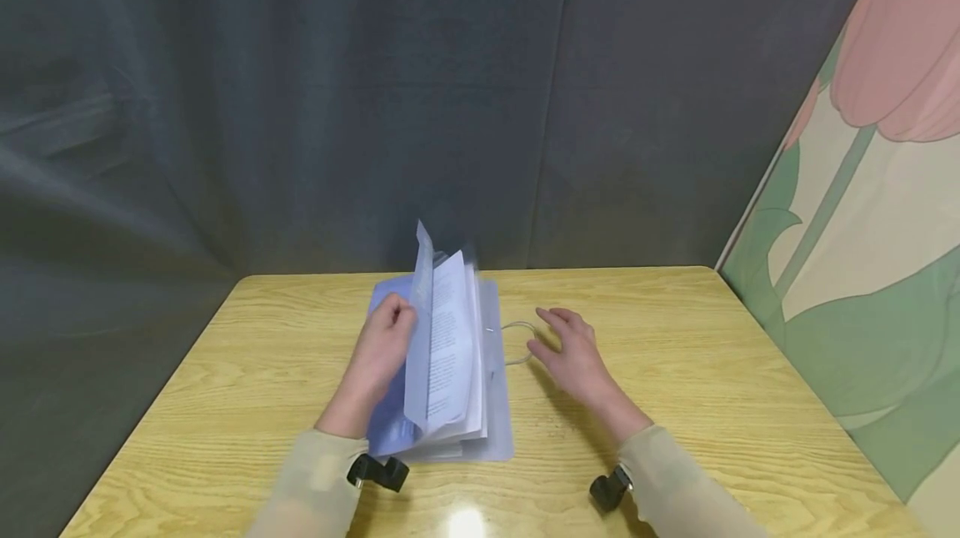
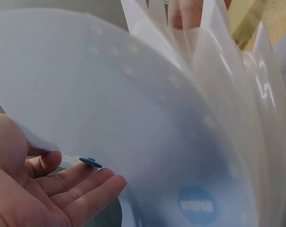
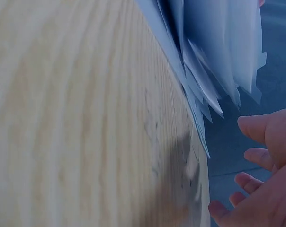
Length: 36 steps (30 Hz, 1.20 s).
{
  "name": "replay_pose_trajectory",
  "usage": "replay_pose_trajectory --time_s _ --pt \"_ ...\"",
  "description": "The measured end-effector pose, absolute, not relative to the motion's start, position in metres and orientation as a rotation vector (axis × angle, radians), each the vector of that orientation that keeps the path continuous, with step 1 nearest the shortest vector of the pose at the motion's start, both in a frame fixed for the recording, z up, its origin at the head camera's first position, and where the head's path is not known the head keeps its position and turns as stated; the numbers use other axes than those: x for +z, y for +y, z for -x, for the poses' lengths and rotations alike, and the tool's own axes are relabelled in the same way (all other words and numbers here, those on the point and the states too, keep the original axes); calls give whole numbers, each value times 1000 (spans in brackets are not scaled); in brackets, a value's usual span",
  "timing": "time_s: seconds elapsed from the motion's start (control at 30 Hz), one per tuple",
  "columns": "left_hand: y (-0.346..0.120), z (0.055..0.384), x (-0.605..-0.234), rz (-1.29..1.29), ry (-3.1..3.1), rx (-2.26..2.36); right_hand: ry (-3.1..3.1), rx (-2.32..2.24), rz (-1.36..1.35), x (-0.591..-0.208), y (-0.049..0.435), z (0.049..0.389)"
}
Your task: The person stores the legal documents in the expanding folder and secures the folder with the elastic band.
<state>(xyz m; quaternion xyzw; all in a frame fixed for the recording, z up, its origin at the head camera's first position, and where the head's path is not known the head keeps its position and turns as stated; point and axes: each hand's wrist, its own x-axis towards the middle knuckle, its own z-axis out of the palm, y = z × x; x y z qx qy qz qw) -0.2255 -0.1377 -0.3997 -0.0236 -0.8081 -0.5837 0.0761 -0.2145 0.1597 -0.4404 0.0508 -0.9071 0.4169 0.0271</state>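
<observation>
A translucent bluish plastic document folder (image 1: 497, 429) lies on the table with its pockets fanned upward. White printed papers (image 1: 450, 346) stand between its leaves. On the left, my left hand (image 1: 381, 346) pinches the edge of a raised plastic leaf (image 1: 421, 338). A small teal button (image 2: 90, 162) shows beside its fingers in the left wrist view, and a round blue label (image 2: 198, 205) sits lower on the plastic. My right hand (image 1: 576, 360) hovers right of the folder, fingers spread and slightly bent, close to a thin cord loop (image 1: 519, 324) extending from the folder's right edge.
The light wooden table (image 1: 675, 371) spreads around the folder. A dark curtain (image 1: 375, 87) hangs behind its far edge, and a wall with a tulip picture (image 1: 862, 271) stands on the right. A black wrist camera (image 1: 378, 471) is strapped to each wrist.
</observation>
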Motion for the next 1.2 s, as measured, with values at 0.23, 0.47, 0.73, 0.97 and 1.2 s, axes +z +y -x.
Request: replay_pose_trajectory --time_s 0.23,0.47,0.73,0.97,1.2 --pt "-129 225 -403 104 -2510 -1582 -2800 1285 -148 -440 164 220" --pt "-117 226 -408 100 -2593 -1387 -2824 1282 -111 -444 165 225" --pt "-101 223 -412 89 -2688 -1164 -2840 1283 -108 -450 165 230" --pt "-85 221 -418 132 -2699 -945 -2857 1264 -100 -452 165 233" --pt "-73 221 -426 175 -2680 -828 -2870 1246 -136 -456 166 234"
